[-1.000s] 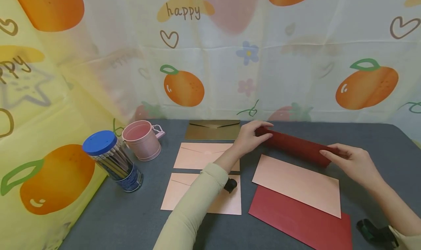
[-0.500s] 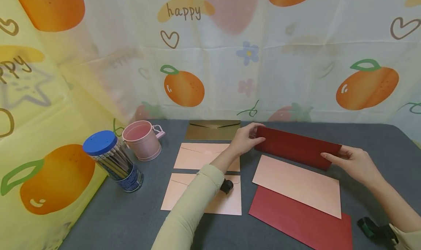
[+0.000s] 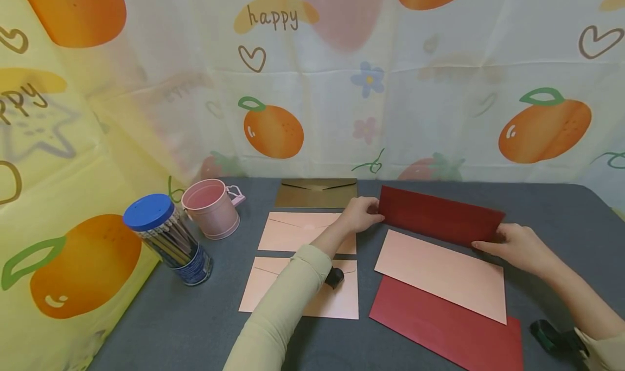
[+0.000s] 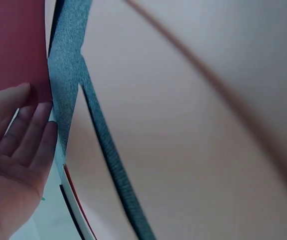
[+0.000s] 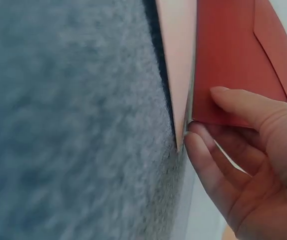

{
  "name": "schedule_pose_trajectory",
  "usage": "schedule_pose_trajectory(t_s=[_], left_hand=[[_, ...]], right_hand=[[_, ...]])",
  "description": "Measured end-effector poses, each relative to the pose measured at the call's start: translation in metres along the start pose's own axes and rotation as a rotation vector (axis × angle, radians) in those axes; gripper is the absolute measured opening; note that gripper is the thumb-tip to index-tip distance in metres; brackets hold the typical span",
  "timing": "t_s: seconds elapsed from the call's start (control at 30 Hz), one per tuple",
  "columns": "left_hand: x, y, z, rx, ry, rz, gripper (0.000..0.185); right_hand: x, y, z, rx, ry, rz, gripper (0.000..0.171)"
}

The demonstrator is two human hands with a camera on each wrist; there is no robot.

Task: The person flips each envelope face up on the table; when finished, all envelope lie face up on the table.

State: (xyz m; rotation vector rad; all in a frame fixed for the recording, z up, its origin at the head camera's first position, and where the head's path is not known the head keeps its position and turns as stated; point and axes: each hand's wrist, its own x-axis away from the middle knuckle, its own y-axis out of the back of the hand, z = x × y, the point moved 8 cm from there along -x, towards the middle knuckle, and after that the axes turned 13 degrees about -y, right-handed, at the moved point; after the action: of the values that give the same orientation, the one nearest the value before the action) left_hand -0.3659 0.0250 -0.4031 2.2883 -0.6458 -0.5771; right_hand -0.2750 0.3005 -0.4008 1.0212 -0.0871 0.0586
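Red envelope (image 3: 439,216) — between both hands

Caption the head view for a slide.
Left hand and right hand hold a dark red envelope by its ends over a grey table.

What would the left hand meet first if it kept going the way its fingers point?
The left hand points rightward and already grips the dark red envelope at its near end, so that envelope comes first; beyond it, probably the right hand, though depth is unclear.
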Motion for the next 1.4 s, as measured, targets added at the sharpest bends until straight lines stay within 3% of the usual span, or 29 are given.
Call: schedule_pose_trajectory(t_s=[0.27,0.37,0.5,0.67,0.93,1.17,1.4], left_hand=[[0.006,0.009,0.011,0.138,0.121,-0.151,0.025],[0.010,0.011,0.015,0.198,0.169,-0.207,0.031],[0.014,0.013,0.021,0.263,0.234,-0.294,0.035],[0.018,0.015,0.027,0.309,0.295,-0.368,0.035],[0.021,0.021,0.032,0.247,0.328,-0.419,0.032],[0.021,0.020,0.032,0.254,0.321,-0.425,0.030],[0.019,0.020,0.031,0.260,0.286,-0.427,0.029]], right_hand=[[-0.015,0.000,-0.001,-0.173,-0.064,0.046,0.037],[-0.021,-0.003,-0.003,-0.258,-0.092,0.065,0.048],[-0.029,-0.007,-0.004,-0.323,-0.129,0.065,0.075],[-0.037,-0.007,0.000,-0.317,-0.143,0.034,0.081],[-0.048,-0.009,0.003,-0.259,-0.180,0.002,0.084],[-0.052,-0.008,0.002,-0.244,-0.204,0.004,0.083],[-0.057,-0.010,0.007,-0.222,-0.170,0.008,0.075]])
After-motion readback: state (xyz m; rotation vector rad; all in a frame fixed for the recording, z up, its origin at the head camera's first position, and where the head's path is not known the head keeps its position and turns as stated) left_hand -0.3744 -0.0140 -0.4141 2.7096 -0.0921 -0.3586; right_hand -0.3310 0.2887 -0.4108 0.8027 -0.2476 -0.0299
